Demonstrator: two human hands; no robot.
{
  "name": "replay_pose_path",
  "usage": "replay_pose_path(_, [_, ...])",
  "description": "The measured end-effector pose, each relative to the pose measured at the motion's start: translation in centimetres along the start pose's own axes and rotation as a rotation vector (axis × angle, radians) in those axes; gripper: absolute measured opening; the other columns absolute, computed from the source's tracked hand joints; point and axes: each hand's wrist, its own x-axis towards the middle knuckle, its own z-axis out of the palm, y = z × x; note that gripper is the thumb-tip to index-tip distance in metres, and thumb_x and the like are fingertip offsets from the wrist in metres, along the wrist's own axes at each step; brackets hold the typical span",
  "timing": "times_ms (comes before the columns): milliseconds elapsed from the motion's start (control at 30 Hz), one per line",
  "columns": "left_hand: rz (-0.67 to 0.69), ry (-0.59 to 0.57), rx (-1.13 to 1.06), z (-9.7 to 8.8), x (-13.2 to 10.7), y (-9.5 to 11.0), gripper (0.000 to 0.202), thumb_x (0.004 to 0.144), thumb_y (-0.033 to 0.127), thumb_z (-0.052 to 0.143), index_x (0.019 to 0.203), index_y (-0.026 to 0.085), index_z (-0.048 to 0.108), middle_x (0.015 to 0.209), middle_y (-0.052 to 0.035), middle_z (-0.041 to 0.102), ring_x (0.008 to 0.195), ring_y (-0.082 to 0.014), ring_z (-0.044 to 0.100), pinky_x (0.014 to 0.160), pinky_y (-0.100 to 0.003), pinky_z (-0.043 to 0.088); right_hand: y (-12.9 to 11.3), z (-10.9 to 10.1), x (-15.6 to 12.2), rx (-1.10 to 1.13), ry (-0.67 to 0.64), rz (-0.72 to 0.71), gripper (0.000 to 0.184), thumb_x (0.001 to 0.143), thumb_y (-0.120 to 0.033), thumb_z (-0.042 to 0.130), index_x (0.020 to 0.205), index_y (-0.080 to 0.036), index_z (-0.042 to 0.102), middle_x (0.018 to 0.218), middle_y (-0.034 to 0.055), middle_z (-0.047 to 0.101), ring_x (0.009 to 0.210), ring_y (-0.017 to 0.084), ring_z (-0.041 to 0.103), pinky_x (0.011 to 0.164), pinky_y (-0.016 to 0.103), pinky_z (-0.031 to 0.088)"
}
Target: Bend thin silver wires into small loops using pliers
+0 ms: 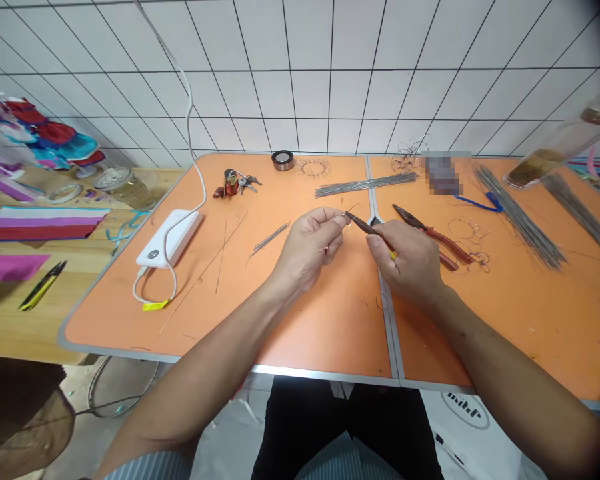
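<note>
Left hand (310,245): thumb and fingertips pinched together on a thin, bent metal wire (351,221).
Right hand (411,259): fingers wrapped around narrow, dark-nosed metal pliers (362,224).
Wire: raised above the orange, grey-edged surface (300,333), at the pliers' tip.
Likely risks: a loose pinch could let the wire twist; with the tip so near the fingertips, a slip could nip skin.
Right of the hands: red-handled metal pliers (443,244), lying unheld beside the right hand.
Beyond: a bundle of straight grey wires (365,185).
</note>
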Motion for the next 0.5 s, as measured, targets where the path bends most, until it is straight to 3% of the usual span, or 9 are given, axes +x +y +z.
replay_pose_path(267, [-0.009, 0.018, 0.020, -0.32, 0.21, -0.12, 0.029, 0.087, 0.041, 0.086, 0.087, 0.018, 0.068, 0.056, 0.0073, 0.045, 0.048, -0.0050, 0.028, 0.047, -0.021, 0.019, 0.12, 0.02, 0.01, -0.003, 0.022, -0.013, 0.031, 0.112, -0.029, 0.054, 0.087, -0.021, 0.070, 0.076, 0.0042, 0.071, 0.070, 0.020, 0.065, 0.068, 0.036, 0.043])
replay_pose_path(500, [-0.068, 0.038, -0.011, -0.28, 0.15, 0.51, 0.016, 0.083, 0.027, 0.079, 0.081, 0.017, 0.066, 0.051, 0.0076, 0.043, 0.043, -0.0039, 0.026, 0.044, -0.019, 0.015, -0.58, -0.27, 0.05, 0.037, -0.004, -0.014, 0.035, 0.112, -0.026, 0.052, 0.080, -0.022, 0.064, 0.068, 0.0024, 0.066, 0.063, 0.018, 0.059, 0.063, 0.036, 0.040])
